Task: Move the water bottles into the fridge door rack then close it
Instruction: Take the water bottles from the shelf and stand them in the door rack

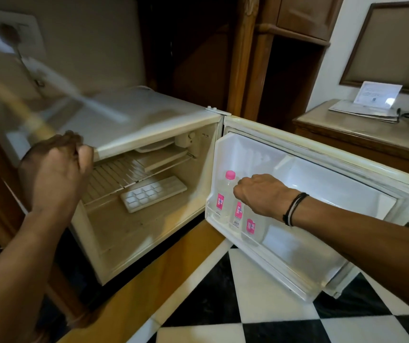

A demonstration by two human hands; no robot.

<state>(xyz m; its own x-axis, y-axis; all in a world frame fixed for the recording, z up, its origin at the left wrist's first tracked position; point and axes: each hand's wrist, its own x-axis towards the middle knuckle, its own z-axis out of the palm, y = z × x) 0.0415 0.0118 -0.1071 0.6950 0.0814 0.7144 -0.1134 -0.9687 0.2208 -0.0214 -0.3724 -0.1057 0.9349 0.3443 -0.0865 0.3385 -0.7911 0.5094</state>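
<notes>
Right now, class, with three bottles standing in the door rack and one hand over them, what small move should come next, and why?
Probably let go and lift the right hand clear of the bottles. Three already stand upright in the door rack, and that hand covers the tops of two. The fridge door is wide open, so it cannot swing shut until the arm is out. The left hand rests on the fridge's top edge.

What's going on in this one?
A person is loading water bottles into the open door rack of a small fridge. The right hand is over the rack, closed on the top of a bottle; three pink-labelled bottles show there, one with its pink cap visible. The left hand rests on the fridge's top front edge. An ice tray lies inside. The door is not yet closed.
</notes>
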